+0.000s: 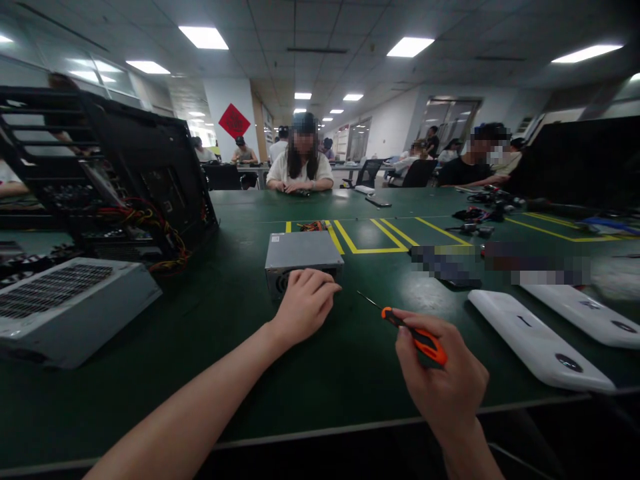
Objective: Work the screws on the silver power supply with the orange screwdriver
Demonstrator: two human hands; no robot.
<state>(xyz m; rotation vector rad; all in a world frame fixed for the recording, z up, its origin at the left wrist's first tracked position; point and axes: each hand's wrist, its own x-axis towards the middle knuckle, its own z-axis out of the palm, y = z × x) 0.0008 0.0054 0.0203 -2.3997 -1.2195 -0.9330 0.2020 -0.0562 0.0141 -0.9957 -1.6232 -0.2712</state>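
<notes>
Our left hand (306, 303) reaches forward, fingers bent at the front of the grey power supply (305, 250) on the tabletop (227, 287); whether it grips, we cannot tell. Our right hand (447, 373) grasps a screwdriver (391, 317), tip clear of the power supply. An open computer case (135, 150) stands left. Our left hand hides part of the fan (281, 283).

On the worktop (240, 407), a power supply (303, 249) sits behind the left hand (306, 303); a screwdriver (431, 345) lies in the right hand (453, 380); a second power supply (117, 297) stands far left, before a computer case (140, 167); two casings (533, 337) lie right; a person (300, 165) sits beyond
</notes>
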